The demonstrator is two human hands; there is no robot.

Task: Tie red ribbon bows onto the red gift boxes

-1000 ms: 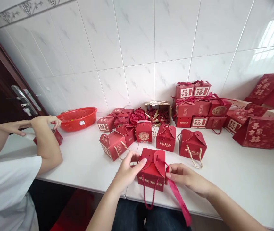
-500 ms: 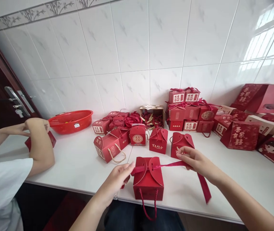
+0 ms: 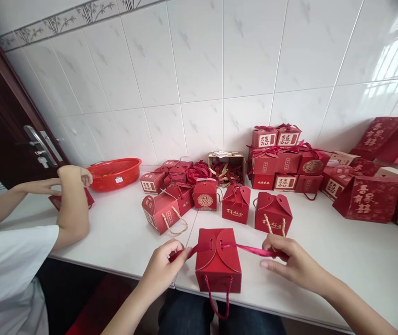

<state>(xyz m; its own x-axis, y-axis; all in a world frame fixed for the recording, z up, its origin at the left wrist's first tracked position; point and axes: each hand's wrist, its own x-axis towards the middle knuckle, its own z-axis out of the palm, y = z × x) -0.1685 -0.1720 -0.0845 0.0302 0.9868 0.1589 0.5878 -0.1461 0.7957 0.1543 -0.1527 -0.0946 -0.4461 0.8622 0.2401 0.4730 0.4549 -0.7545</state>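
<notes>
A small red gift box (image 3: 218, 269) with rounded top flaps and a cord handle stands at the near edge of the white table (image 3: 341, 265). A red ribbon (image 3: 244, 249) runs through the slots in its flaps. My left hand (image 3: 164, 269) pinches the ribbon's short end left of the box. On the right, my right hand (image 3: 291, 263) is closed on the long end and holds it taut. Just behind my right hand stands another red box (image 3: 273, 212) with a rope handle.
Several more red boxes (image 3: 235, 202) stand in a row behind, with stacked boxes (image 3: 282, 160) and an open carton of ribbons (image 3: 228, 166) at the wall. Red paper bags (image 3: 368, 197) lie at the right. A red basket (image 3: 115, 173) sits at the left, where another person's hands (image 3: 75, 174) work on a red box.
My right hand has come back in toward the box, with the ribbon's loose tail gathered up. The left hand stays on the short end. The person at the left keeps handling their box.
</notes>
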